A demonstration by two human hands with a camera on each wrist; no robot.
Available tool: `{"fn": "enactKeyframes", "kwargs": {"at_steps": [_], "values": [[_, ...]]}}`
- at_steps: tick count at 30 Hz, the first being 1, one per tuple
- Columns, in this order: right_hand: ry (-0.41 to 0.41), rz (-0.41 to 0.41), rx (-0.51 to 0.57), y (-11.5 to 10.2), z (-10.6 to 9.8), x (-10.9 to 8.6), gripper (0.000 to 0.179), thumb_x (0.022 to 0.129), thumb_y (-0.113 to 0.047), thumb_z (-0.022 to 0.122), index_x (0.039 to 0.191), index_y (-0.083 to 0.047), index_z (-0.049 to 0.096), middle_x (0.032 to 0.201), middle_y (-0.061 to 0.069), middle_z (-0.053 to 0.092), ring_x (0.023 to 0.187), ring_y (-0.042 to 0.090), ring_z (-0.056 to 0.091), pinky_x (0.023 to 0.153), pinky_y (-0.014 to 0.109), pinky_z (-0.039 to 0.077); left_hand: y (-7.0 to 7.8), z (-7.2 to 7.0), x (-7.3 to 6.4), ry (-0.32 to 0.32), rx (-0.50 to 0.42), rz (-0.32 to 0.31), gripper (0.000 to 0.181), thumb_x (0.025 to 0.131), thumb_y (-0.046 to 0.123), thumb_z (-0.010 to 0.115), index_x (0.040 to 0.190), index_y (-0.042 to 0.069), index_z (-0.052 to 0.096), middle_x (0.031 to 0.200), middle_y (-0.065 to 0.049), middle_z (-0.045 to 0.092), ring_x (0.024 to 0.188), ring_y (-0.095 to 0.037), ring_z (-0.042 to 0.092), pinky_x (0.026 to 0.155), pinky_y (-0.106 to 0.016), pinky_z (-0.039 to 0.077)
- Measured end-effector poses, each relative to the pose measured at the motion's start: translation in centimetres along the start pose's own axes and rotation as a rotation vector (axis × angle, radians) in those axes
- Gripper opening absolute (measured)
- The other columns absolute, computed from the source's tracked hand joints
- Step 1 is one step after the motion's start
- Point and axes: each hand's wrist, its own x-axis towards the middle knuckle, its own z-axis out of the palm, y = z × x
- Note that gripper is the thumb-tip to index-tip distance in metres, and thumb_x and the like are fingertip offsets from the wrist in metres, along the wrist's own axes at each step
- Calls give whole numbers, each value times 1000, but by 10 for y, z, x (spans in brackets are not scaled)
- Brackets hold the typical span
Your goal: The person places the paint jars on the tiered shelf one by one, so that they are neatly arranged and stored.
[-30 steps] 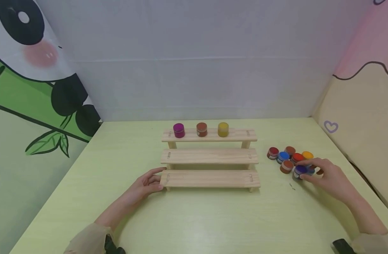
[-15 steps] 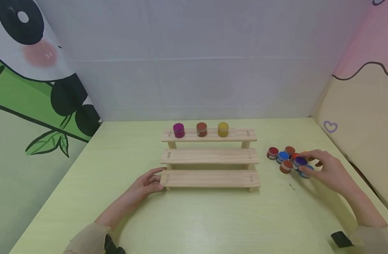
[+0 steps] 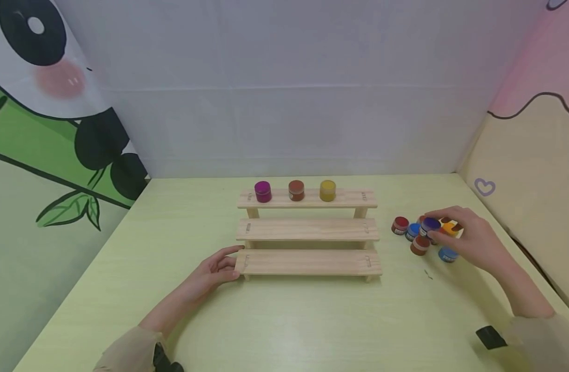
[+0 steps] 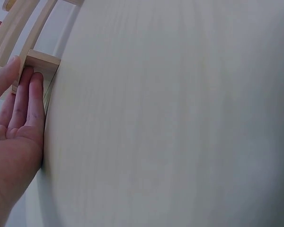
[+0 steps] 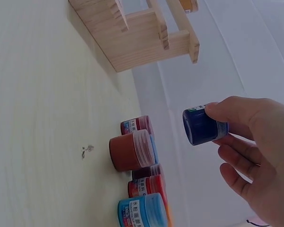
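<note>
Right hand pinched dark-blue jar aloft; left hand gripped rack. Judged risk: clipping other jars (crowded) if carried low.

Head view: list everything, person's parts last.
Table: 1, yellowish, below
Mark: 1, dark, on table
Rack: 1, tan, mid-table
Rack jars: 3, purple, brown, yellow, top shelf
Loose jars: 7, red, brown, blue, orange, right of rack
Held jar: 1, dark blue, raised
Backdrop: 1, grey, behind
Side panels: 2, multicoloured, either side
Dark pieces: 2, black, near bottom
Sleeves: 2, beige, lower corners
Left hand: 1, gripping rack's end
Right hand: 1, pinching held jar
</note>
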Motion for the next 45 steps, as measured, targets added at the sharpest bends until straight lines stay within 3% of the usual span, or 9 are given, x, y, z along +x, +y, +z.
{"fn": "enactKeyframes", "kwargs": {"at_steps": [15, 24, 39, 45], "values": [[56, -96, 5, -24, 11, 30, 36, 85, -12, 77, 120, -13, 69, 114, 2, 68, 94, -14, 44, 75, 7, 39, -2, -1, 1, -3, 11, 7, 71, 97, 14, 62, 156, 7, 24, 116, 9, 66, 107, -3, 63, 93, -18, 48], [41, -140, -2, -40, 15, 45, 36, 86, -15, 77, 121, -17, 68, 113, 1, 67, 97, -13, 43, 76, 11, 43, -3, 0, 2, -8, 9, 22, 70, 97, 12, 62, 155, 6, 24, 115, 10, 67, 107, -4, 64, 94, -19, 48], [92, -208, 46, -59, 24, 63, 37, 86, -9, 76, 121, -11, 67, 111, 3, 66, 95, 0, 54, 78, 6, 42, 1, 1, 1, -1, 12, 12, 71, 96, 13, 63, 155, 6, 23, 116, 9, 66, 107, -3, 64, 94, -18, 48], [97, -219, 84, -67, 28, 69, 37, 86, -7, 75, 122, -9, 67, 111, 4, 65, 95, 12, 60, 79, 8, 44, 1, 1, 0, -2, 18, 15, 71, 96, 13, 62, 155, 5, 23, 115, 10, 67, 107, -3, 64, 94, -18, 49]]}}
